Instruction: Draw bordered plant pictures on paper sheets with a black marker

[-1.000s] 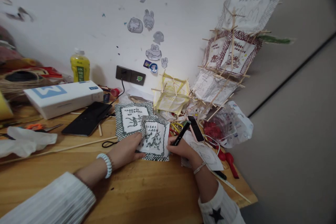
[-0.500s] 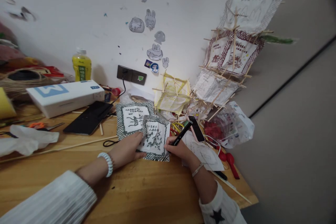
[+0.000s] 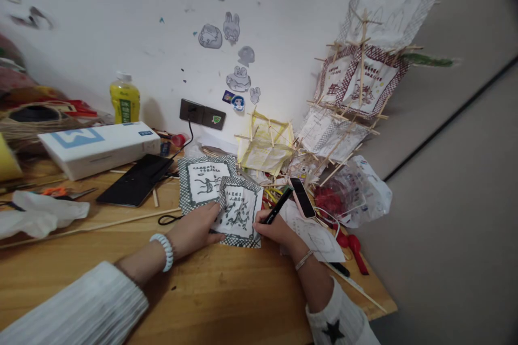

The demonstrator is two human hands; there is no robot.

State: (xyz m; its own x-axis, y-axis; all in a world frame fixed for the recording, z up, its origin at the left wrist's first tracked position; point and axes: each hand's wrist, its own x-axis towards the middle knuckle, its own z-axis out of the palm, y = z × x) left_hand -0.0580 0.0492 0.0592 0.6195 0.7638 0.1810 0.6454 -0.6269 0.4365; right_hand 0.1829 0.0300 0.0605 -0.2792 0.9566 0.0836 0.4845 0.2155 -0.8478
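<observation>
A sheet of paper (image 3: 238, 214) with a leafy drawing, handwriting and a dark cross-hatched border lies on the wooden table. My left hand (image 3: 199, 226) rests on its left edge, fingers stretched out and thumb apart, pressing it down. In my right hand (image 3: 274, 228) is a black marker pen (image 3: 279, 206), pinched and tilted, its tip hidden by my fingers near the sheet's right border. Partly under this sheet, a second drawing (image 3: 204, 180) shows a similar hatched frame.
To the right lie a phone (image 3: 302, 198), a sketched sheet (image 3: 318, 237) and red balloons (image 3: 356, 253). Behind stand a yellow paper lantern (image 3: 267, 145) and stacked stick-framed paper panels (image 3: 364, 81). At left are a white box (image 3: 101, 148), a black tablet-like device (image 3: 135, 180), scissors (image 3: 60, 192) and a bottle (image 3: 124, 99).
The pen's upper end has tilted slightly to the left and down in my right hand. My left hand stays in place on the paper. The view has shifted very slightly.
</observation>
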